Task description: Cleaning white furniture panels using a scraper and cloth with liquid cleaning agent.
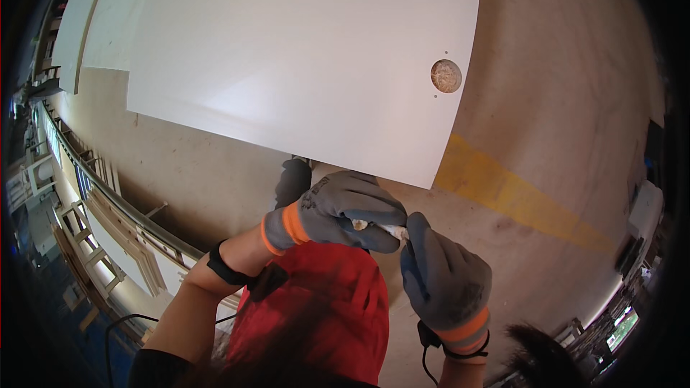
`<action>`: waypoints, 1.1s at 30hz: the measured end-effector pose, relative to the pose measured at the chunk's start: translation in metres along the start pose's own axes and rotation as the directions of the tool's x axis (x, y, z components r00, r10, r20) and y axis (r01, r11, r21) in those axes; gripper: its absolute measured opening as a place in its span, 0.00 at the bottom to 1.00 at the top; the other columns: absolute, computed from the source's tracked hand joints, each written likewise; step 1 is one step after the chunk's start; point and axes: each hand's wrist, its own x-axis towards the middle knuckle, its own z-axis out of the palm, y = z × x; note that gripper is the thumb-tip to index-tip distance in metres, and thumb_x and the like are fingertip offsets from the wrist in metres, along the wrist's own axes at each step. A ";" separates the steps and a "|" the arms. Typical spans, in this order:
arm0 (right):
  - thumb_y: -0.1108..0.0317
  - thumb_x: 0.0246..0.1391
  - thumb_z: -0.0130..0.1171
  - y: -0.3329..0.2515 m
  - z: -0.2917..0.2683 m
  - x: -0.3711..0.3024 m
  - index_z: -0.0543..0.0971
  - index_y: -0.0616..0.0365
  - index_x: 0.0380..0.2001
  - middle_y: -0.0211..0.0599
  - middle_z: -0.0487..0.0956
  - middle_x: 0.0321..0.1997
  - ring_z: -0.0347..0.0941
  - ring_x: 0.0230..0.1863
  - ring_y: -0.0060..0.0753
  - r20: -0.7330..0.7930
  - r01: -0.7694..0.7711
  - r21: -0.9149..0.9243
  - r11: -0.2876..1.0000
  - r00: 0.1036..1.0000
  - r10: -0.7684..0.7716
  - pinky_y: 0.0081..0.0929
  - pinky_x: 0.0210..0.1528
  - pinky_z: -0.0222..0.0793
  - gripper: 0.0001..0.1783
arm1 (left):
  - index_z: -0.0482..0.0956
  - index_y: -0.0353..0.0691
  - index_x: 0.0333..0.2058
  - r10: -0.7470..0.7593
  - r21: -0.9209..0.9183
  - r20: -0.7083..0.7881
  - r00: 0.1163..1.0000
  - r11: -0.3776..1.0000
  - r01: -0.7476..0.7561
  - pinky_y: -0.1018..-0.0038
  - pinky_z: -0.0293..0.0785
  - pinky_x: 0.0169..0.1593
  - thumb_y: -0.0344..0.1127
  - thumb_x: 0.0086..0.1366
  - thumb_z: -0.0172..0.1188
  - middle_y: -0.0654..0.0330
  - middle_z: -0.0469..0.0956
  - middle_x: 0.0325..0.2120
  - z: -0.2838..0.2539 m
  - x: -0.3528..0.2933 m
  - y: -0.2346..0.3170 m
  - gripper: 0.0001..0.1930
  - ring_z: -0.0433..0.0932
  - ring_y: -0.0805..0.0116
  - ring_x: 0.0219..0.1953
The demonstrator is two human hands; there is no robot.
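Left hand: grey knit glove with orange cuff band, lower centre of the frame, forearm entering from the lower left with a black strap at the wrist. Grip curled shut, fingertips pressed onto a small white wad.

Right hand: matching grey glove with orange cuff, lower right of centre, a black band and thin cable at the wrist. Grip closed, thumb and forefinger pinching the right end of the same wad.

Small white wad: crumpled pale piece, kind cannot be told, mostly hidden between the two gloves; sits where the hands meet, just below the near edge of the panel, above a red garment.

White panel: large flat sheet filling the upper centre of the frame, lying over the floor, its lower right corner just above the hands. Near its right edge, a round bored recess showing brown core, with small holes beside it.

Concrete floor: tan, scuffed, right and lower part of the frame; a yellow painted stripe runs diagonally at the right, starting by the panel corner.

Dark shoe: just under the panel edge, left of the left hand.

Wooden frames: stacked at the left rim.
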 end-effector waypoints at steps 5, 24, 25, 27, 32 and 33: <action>0.68 0.48 0.62 -0.007 0.003 0.001 0.75 0.61 0.50 0.35 0.79 0.34 0.77 0.27 0.37 -0.022 0.038 -0.143 0.989 0.999 -0.042 0.29 0.27 0.71 0.24 | 0.80 0.42 0.42 -0.146 0.145 0.072 0.987 0.980 0.134 0.68 0.74 0.36 0.33 0.45 0.72 0.59 0.80 0.32 0.006 -0.009 -0.006 0.22 0.78 0.59 0.31; 0.66 0.48 0.59 -0.002 0.024 0.002 0.77 0.58 0.40 0.38 0.78 0.36 0.71 0.24 0.27 -0.114 0.103 -0.428 0.898 0.979 -0.167 0.23 0.21 0.65 0.15 | 0.74 0.38 0.44 -0.359 0.384 -0.056 0.932 0.854 0.352 0.62 0.72 0.42 0.32 0.44 0.67 0.56 0.75 0.31 0.033 -0.004 0.023 0.25 0.75 0.54 0.37; 0.66 0.48 0.60 0.000 0.023 0.001 0.77 0.57 0.40 0.39 0.78 0.36 0.71 0.24 0.27 -0.138 0.114 -0.400 0.909 0.974 -0.182 0.22 0.21 0.65 0.15 | 0.76 0.39 0.43 -0.327 0.347 -0.109 0.939 0.872 0.344 0.63 0.74 0.40 0.32 0.44 0.67 0.55 0.77 0.32 0.034 -0.003 0.024 0.24 0.76 0.54 0.35; 0.66 0.48 0.60 0.002 0.022 0.000 0.77 0.57 0.40 0.39 0.78 0.36 0.72 0.25 0.28 -0.139 0.126 -0.391 0.912 0.971 -0.193 0.22 0.22 0.65 0.15 | 0.78 0.40 0.42 -0.295 0.310 -0.159 0.942 0.891 0.331 0.65 0.76 0.37 0.31 0.44 0.68 0.54 0.79 0.33 0.035 -0.003 0.025 0.23 0.78 0.53 0.34; 0.67 0.47 0.61 0.005 0.019 -0.001 0.78 0.57 0.41 0.36 0.78 0.35 0.72 0.25 0.28 -0.172 0.123 -0.391 0.912 0.964 -0.204 0.23 0.22 0.67 0.15 | 0.79 0.41 0.40 -0.263 0.304 -0.179 0.948 0.902 0.308 0.67 0.76 0.35 0.33 0.44 0.69 0.56 0.79 0.34 0.037 -0.006 0.021 0.20 0.79 0.55 0.32; 0.68 0.48 0.60 0.008 0.017 0.003 0.78 0.57 0.41 0.36 0.79 0.34 0.73 0.25 0.28 -0.165 0.110 -0.262 0.959 0.974 -0.157 0.24 0.23 0.67 0.15 | 0.79 0.41 0.40 -0.256 0.302 -0.175 0.951 0.905 0.299 0.67 0.76 0.35 0.33 0.44 0.69 0.56 0.79 0.34 0.038 -0.006 0.019 0.20 0.79 0.55 0.32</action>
